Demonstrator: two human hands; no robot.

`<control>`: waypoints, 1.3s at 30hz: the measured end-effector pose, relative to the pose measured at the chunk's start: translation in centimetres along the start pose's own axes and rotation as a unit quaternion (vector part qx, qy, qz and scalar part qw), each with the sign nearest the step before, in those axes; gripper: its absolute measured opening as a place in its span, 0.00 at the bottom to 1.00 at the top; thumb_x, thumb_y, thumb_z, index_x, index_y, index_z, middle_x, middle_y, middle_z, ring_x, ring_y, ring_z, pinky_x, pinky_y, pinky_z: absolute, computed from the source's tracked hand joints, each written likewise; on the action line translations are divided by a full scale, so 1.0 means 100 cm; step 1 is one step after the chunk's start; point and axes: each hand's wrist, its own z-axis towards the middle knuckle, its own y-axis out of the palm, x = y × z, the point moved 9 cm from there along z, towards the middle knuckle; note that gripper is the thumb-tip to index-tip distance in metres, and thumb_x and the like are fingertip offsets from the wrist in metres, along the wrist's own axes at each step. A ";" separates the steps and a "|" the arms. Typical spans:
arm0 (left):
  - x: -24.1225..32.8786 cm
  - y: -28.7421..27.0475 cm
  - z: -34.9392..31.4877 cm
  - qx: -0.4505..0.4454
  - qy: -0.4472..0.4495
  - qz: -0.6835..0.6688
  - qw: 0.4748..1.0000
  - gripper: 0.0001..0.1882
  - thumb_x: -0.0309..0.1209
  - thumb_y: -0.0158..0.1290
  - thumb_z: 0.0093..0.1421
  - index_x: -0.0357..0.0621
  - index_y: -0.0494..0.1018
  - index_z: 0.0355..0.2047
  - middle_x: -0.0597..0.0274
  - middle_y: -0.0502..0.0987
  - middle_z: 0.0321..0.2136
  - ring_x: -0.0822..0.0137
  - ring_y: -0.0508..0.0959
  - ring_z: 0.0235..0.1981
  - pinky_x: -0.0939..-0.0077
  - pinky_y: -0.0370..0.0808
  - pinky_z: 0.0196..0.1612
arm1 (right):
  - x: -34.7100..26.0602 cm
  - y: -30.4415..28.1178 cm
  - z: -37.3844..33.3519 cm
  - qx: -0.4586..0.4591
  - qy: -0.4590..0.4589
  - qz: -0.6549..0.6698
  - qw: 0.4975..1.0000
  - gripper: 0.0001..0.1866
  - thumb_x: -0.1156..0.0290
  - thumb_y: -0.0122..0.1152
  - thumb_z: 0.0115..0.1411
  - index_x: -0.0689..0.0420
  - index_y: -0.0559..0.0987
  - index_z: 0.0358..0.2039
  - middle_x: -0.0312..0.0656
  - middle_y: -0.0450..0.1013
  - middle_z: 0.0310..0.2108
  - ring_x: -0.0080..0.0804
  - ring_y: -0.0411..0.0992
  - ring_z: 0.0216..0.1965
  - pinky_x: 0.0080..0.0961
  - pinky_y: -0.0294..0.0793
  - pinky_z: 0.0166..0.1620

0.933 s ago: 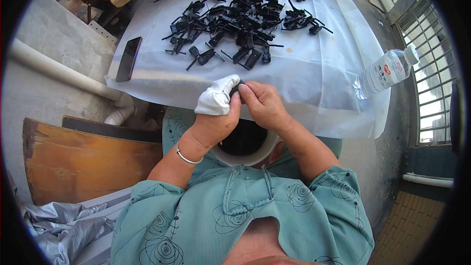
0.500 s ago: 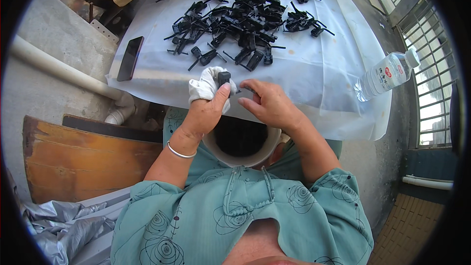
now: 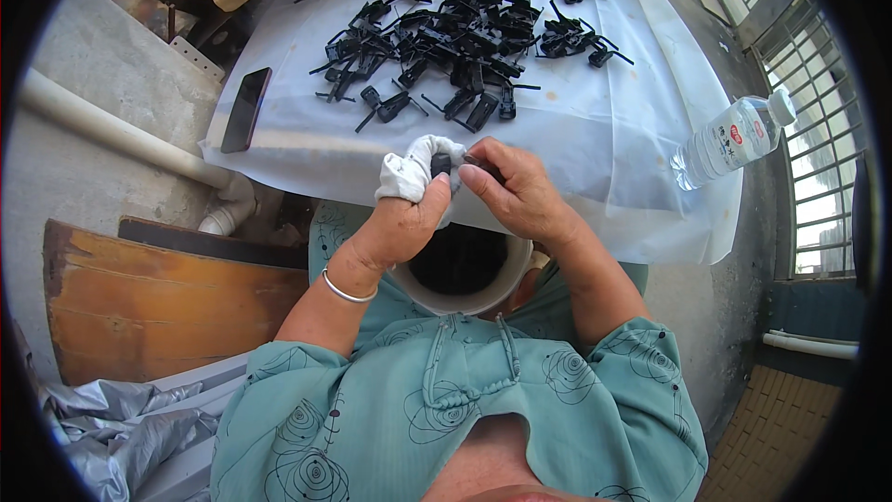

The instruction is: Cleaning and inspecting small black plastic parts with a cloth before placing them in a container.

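Note:
A white cloth or glove [image 3: 402, 177] covers the fingers of my left hand [image 3: 401, 225], which is closed with the thumb bare. Between that thumb and the white fabric sits a small black plastic part [image 3: 440, 165], mostly hidden. My right hand [image 3: 523, 193] is bare and pinched close beside the part; a dark bit shows at its fingertips, too small to name. Both hands are above the near edge of the covered table, over a pale bucket [image 3: 502, 290] with a dark inside. Beyond them lies a heap of black plastic parts [image 3: 474, 33] with thin arms.
White plastic sheeting [image 3: 595, 153] covers the table. A dark phone [image 3: 246, 110] lies at its left, and a clear water bottle [image 3: 729, 142] is at its right edge. A wooden board [image 3: 158, 302] and a pale pipe [image 3: 121, 130] are at the left.
My left hand has moved right and turned, so the black part is now mostly covered by fabric. My right fingers have closed together and come up against it.

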 end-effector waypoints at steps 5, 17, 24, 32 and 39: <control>0.019 0.001 -0.003 0.044 0.121 0.173 0.976 0.13 0.23 0.42 0.55 0.37 0.64 0.42 0.56 0.70 0.27 0.62 0.71 0.28 0.71 0.69 0.33 | -0.006 0.015 0.000 -0.045 -0.002 -0.068 0.997 0.09 0.71 0.49 0.60 0.63 0.70 0.25 0.50 0.63 0.17 0.42 0.60 0.18 0.30 0.63 0.25; 0.052 -0.001 -0.019 0.013 0.230 0.466 0.854 0.15 0.26 0.49 0.55 0.34 0.68 0.42 0.45 0.73 0.36 0.48 0.73 0.37 0.65 0.71 0.40 | -0.015 -0.011 0.015 0.111 -0.103 -0.330 0.932 0.05 0.71 0.53 0.56 0.59 0.71 0.26 0.45 0.68 0.20 0.43 0.67 0.20 0.33 0.67 0.23; 0.042 -0.027 0.010 0.158 0.209 0.356 0.897 0.14 0.27 0.55 0.52 0.35 0.71 0.39 0.45 0.73 0.38 0.49 0.73 0.40 0.66 0.71 0.43 | 0.002 0.007 0.014 0.067 -0.118 -0.461 0.877 0.04 0.73 0.55 0.53 0.57 0.70 0.27 0.41 0.67 0.20 0.40 0.70 0.22 0.33 0.69 0.24; -0.010 -0.028 0.041 0.103 0.078 0.219 0.967 0.15 0.25 0.50 0.52 0.35 0.68 0.41 0.48 0.74 0.32 0.52 0.75 0.35 0.68 0.71 0.41 | -0.019 -0.003 0.004 0.087 -0.184 -0.245 0.948 0.06 0.79 0.58 0.50 0.60 0.73 0.30 0.43 0.70 0.23 0.40 0.69 0.20 0.29 0.68 0.23; 0.007 -0.015 0.035 0.039 0.005 0.030 0.999 0.16 0.23 0.49 0.54 0.35 0.67 0.44 0.61 0.72 0.30 0.76 0.72 0.22 0.80 0.71 0.26 | -0.005 -0.026 0.020 0.133 -0.071 -0.134 0.979 0.05 0.75 0.61 0.52 0.61 0.74 0.27 0.36 0.69 0.20 0.20 0.65 0.19 0.16 0.64 0.23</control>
